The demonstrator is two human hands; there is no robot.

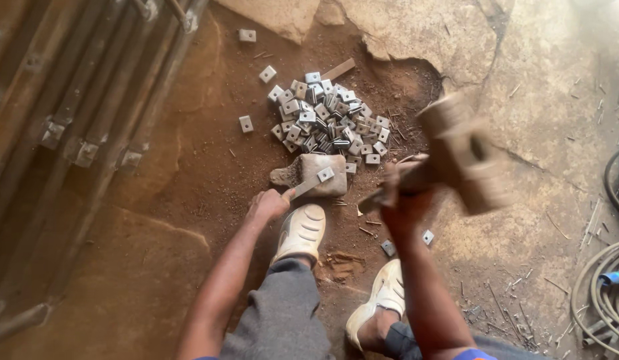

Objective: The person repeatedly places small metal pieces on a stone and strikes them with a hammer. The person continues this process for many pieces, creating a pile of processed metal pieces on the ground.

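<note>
Head view: the left hand [268, 203] grips a flat bar [308, 185] with a small square plate [325, 174] lying on a block [313, 175]; the right hand [401, 197], clamped on a hammer [459, 153], has it raised and blurred. Judging by the pile [329, 119] of plates behind the block and few strays, much work looks done.

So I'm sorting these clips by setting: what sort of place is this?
Probably a rough metalworking yard: bare dirt floor, a pile of small square metal plates, and a hammer in the right hand.
</note>
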